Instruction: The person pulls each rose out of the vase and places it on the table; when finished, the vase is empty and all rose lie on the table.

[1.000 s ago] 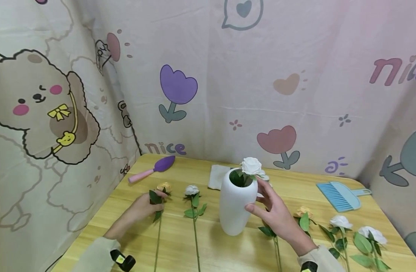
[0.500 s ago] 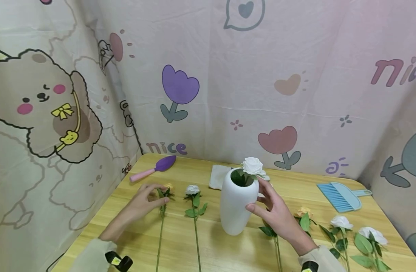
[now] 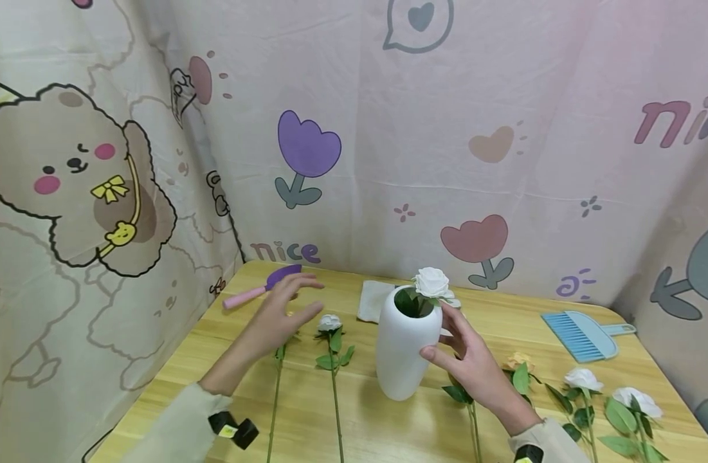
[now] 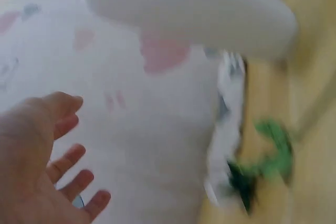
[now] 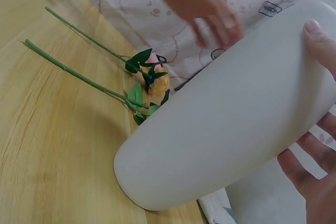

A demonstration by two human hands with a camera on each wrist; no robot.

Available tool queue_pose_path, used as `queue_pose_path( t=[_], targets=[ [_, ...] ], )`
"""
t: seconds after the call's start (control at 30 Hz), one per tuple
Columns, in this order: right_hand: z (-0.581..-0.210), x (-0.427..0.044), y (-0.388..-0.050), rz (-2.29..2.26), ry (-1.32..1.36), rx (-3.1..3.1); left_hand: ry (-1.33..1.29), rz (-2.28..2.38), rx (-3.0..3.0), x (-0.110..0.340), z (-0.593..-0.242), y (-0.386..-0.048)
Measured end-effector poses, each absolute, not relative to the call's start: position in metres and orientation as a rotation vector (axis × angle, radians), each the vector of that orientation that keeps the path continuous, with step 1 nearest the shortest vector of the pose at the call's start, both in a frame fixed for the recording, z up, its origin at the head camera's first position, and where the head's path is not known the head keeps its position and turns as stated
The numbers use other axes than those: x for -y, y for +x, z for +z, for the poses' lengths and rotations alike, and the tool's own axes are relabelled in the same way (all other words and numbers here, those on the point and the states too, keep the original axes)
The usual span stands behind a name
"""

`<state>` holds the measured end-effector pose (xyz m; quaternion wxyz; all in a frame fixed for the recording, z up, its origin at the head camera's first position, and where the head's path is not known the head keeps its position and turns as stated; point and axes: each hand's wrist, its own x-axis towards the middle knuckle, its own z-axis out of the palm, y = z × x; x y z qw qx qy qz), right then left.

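Note:
My right hand (image 3: pixel 475 366) holds the upper right side of a white vase (image 3: pixel 407 357), thumb in front and fingers behind. One white rose (image 3: pixel 431 283) stands in the vase and leans over its rim. My left hand (image 3: pixel 275 318) is raised with fingers spread, holding nothing, in the air above a yellow rose (image 5: pixel 160 83) on the table. In the head view that hand mostly hides the yellow bloom. A second white rose (image 3: pixel 329 323) lies between the left hand and the vase. The left wrist view is blurred, with the left hand (image 4: pixel 37 161) loosely spread.
A purple trowel with a pink handle (image 3: pixel 244 298) lies at the back left of the wooden table (image 3: pixel 377 444). Behind the vase is a white cloth (image 3: pixel 372 301). On the right lie several more roses (image 3: pixel 583 379) and a blue dustpan-like brush (image 3: pixel 582 334).
My left hand has let go of the yellow rose, leaving it on the table, and has risen up and to the right. The right hand stays on the vase.

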<state>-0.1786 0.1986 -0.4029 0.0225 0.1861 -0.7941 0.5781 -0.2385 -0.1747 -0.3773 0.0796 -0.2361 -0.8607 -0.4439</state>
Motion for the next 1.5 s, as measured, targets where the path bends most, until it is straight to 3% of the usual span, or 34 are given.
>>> queue_pose_path(
  t=[0.3, 0.57, 1.03, 1.5],
  targets=[
    [-0.404, -0.2, -0.177, 1.785, 0.566, 2.469, -1.228, -1.628, 2.45, 0.09, -0.331, -0.239],
    [-0.404, -0.199, -0.18, 1.797, 0.631, 2.437, -1.39, -1.592, 2.628, 0.063, -0.329, -0.246],
    [-0.404, -0.199, -0.18, 1.784, 0.644, 2.425, -1.288, -1.556, 2.37, 0.041, -0.322, -0.244],
    [-0.406, -0.198, -0.181, 1.773, 0.615, 2.426, -1.034, -1.895, 1.668, 0.066, -0.268, -0.242]
  ],
)
